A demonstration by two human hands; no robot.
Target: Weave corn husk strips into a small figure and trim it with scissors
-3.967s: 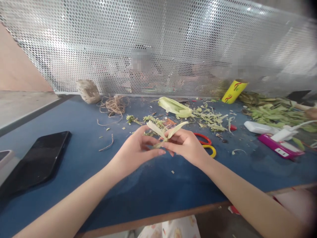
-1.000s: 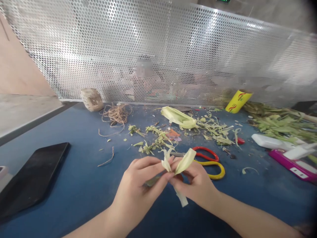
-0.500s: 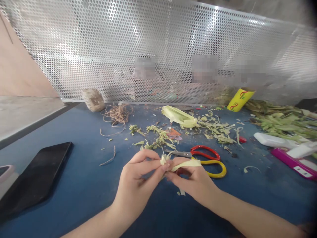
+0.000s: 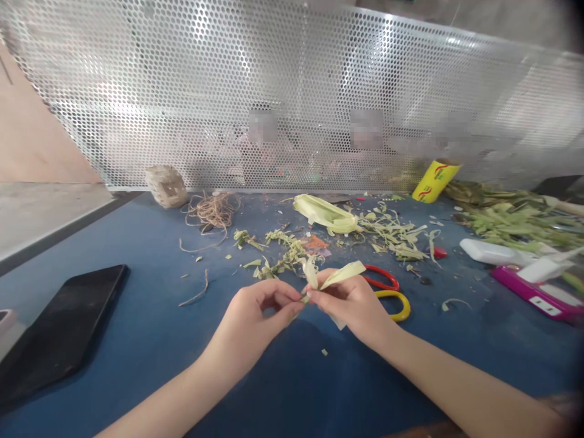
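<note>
Low over the blue table, my left hand (image 4: pixel 260 316) pinches the lower tip of a small pale green corn husk piece (image 4: pixel 343 275) between thumb and fingertips. My right hand (image 4: pixel 360 307) grips the same piece just beside it, fingers curled. Husk ends stick up and out to the right above the fingers, and another end hangs below my right hand. Partly hidden behind that hand lie scissors (image 4: pixel 400 304) with one red and one yellow handle loop. Beyond my hands are knotted husk bits (image 4: pixel 285 255) and a larger folded husk (image 4: pixel 325 216).
A black phone (image 4: pixel 68 322) lies at left. Tangled twine (image 4: pixel 212 212) and a pale jar (image 4: pixel 166 186) are farther back. At right are a yellow tube (image 4: pixel 435 181), leafy husks (image 4: pixel 515 222) and a purple-and-white tool (image 4: pixel 531 293). A perforated metal screen (image 4: pixel 301 79) borders the table; people show behind it.
My hands have shifted slightly, and the fingertips have drawn a little apart. More of the husk shows above my right hand, with its ends raised. The view has moved slightly.
</note>
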